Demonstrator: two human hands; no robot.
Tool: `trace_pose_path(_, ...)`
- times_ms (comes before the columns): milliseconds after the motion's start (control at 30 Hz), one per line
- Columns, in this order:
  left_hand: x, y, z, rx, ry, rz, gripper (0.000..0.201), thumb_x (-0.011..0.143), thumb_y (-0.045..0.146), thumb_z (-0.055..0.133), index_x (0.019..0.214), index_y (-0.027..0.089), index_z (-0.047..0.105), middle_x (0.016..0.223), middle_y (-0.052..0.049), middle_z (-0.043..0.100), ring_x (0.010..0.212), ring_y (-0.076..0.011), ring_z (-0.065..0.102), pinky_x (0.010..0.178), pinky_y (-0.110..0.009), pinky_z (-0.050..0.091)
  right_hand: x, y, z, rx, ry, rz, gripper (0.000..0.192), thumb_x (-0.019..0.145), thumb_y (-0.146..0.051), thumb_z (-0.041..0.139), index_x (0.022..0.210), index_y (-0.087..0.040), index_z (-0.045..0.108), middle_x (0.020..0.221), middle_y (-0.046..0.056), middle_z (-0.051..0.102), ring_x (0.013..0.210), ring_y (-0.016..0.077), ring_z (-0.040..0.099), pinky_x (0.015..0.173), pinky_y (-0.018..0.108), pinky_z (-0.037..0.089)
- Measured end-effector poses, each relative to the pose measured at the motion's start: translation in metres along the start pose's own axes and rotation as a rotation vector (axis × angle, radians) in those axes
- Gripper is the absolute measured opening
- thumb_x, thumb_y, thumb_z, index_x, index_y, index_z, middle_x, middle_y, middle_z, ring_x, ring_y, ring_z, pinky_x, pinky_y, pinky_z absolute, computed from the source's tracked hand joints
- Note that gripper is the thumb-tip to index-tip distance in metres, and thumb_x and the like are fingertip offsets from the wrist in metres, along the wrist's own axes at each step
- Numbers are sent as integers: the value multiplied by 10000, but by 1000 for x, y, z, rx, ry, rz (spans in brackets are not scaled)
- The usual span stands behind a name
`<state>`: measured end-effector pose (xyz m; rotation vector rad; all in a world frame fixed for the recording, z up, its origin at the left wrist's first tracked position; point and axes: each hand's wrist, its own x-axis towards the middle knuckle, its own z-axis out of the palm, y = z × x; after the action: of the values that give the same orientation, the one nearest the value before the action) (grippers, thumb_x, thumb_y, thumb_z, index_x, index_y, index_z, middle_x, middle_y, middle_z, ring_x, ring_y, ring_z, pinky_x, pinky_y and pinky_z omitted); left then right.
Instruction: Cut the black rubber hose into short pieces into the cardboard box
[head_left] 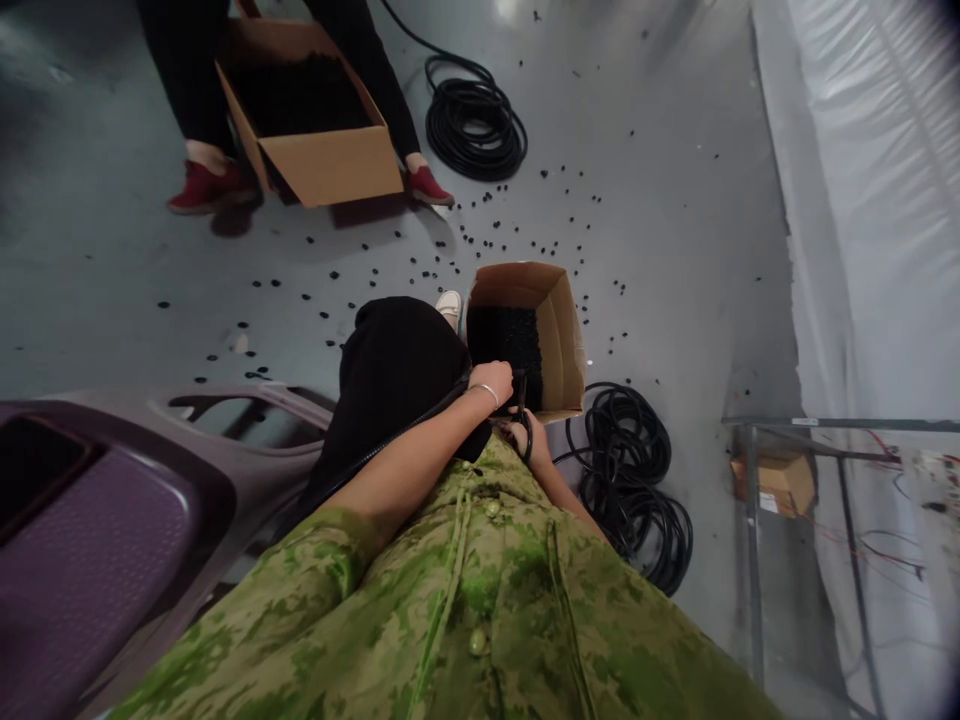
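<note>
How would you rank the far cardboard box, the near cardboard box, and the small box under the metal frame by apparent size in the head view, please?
1. Far cardboard box, though it lies farther off.
2. Near cardboard box, beside both hands.
3. Small box under the metal frame.

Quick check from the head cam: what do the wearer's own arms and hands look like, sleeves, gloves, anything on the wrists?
Both hands are bare, no gloves. The left hand has a thin silver bangle round its wrist, and the forearm is uncovered up to a short sleeve of the green camouflage shirt, which buttons down the front. The right hand shows no jewellery that I can make out; its forearm is also bare.
</note>
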<state>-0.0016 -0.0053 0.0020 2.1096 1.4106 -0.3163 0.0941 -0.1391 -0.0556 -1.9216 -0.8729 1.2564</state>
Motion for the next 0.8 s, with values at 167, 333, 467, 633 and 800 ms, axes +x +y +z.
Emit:
trace_pose_path(167, 0, 1, 0, -2, 4, 14, 278, 888, 228, 498, 1068, 92, 661, 1076, -187, 688, 971, -273, 680, 808, -344, 537, 1, 4, -3, -103, -25, -84, 322, 691, -273, 531, 986, -201, 637, 683, -14, 643, 639, 182, 595, 611, 262, 456)
trace_pose_path(333, -1, 2, 1, 6, -13, 36, 278, 883, 228, 500, 1058, 93, 669, 1057, -186, 694, 971, -283, 680, 800, -358, 539, 1, 5, -4, -128, -25, -120, 315, 715, -270, 513, 998, -197, 632, 677, -14, 642, 626, 183, 593, 614, 266, 461)
trace_pose_path(467, -3, 3, -2, 12, -25, 33, 278, 882, 234, 508, 1062, 99, 672, 1075, -192, 688, 974, -277, 680, 810, -351, 534, 1, 5, -3, -122, -21, -117, 304, 726, -272, 509, 997, -197, 626, 656, -15, 638, 597, 179, 589, 598, 264, 462)
trace_pose_path(633, -4, 3, -3, 18, -38, 28, 278, 880, 235, 518, 1071, 99, 668, 1059, -189, 694, 981, -272, 679, 824, -343, 529, 1, 5, -3, -111, -30, -138, 293, 740, -295, 507, 994, -199, 617, 658, -16, 634, 594, 175, 592, 596, 261, 465)
trace_pose_path(800, -3, 4, -2, 36, -37, 29, 289, 883, 240, 509, 1082, 101, 666, 1084, -187, 689, 978, -263, 679, 821, -330, 531, 0, 4, -2, -97, -35, -133, 294, 743, -309, 515, 996, -193, 612, 700, -4, 657, 628, 178, 604, 609, 261, 475)
